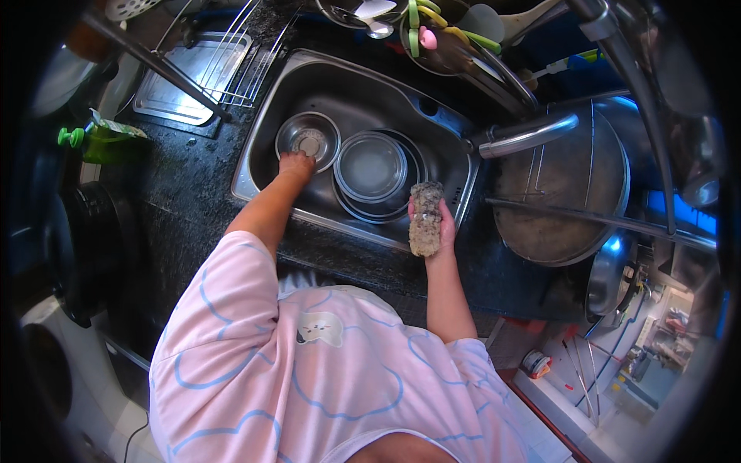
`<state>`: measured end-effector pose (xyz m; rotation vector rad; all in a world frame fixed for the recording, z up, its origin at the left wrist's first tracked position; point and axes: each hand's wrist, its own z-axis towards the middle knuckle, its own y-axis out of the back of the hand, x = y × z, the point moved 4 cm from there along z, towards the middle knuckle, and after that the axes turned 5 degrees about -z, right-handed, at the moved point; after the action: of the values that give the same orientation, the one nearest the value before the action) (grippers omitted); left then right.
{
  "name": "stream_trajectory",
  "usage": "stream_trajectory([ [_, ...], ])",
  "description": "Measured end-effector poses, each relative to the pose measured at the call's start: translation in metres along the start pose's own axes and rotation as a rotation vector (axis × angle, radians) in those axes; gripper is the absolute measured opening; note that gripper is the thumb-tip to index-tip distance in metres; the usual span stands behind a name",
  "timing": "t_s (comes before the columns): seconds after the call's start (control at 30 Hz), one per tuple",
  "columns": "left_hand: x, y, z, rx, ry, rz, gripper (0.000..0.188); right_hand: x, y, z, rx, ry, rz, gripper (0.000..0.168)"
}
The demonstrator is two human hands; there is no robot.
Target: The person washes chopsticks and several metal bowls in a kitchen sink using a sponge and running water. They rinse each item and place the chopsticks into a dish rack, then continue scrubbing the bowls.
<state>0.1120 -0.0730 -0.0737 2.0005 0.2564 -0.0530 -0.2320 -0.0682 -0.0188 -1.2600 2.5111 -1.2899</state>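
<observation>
In the left part of the stainless steel sink (pixel 370 70) lies a small steel bowl (pixel 331 128) with a pale round patch (pixel 310 146) at its middle. My left hand (pixel 297 166) reaches over the bowl's near rim, fingertips inside beside that patch; its grip is hard to make out. A worn, greyish-brown scrubber (pixel 426 223), perhaps a loofah, rests in my right hand (pixel 447 226) above the sink's near right edge. Stacked pans or dishes (pixel 370 165) with a pale round top piece sit between the hands, apart from both.
A chrome faucet (pixel 529 136) juts in from the right. Beyond it stands a large round pan (pixel 556 226) under metal rack bars (pixel 602 217). A green bottle (pixel 107 144) and a metal tray (pixel 185 81) are on the left counter. Utensils (pixel 428 37) crowd the back.
</observation>
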Motion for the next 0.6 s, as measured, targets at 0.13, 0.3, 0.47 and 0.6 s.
stream_trajectory([
  [0.13,-0.024,0.013,-0.003,0.031,0.094,-0.263,0.027,-0.001,-0.003,-0.005,-0.059,0.034,-0.008,0.052],
  [0.3,-0.055,-0.011,0.006,0.31,0.201,-0.464,0.034,-0.006,0.014,0.002,-0.088,0.008,-0.021,0.052],
  [0.47,-0.069,-0.063,0.03,0.151,0.457,-0.751,0.06,-0.006,0.008,-0.013,-0.119,0.006,-0.038,0.049],
  [0.6,-0.091,-0.058,0.032,0.131,0.381,-0.724,0.061,-0.005,0.017,-0.02,-0.11,0.006,-0.071,0.048],
])
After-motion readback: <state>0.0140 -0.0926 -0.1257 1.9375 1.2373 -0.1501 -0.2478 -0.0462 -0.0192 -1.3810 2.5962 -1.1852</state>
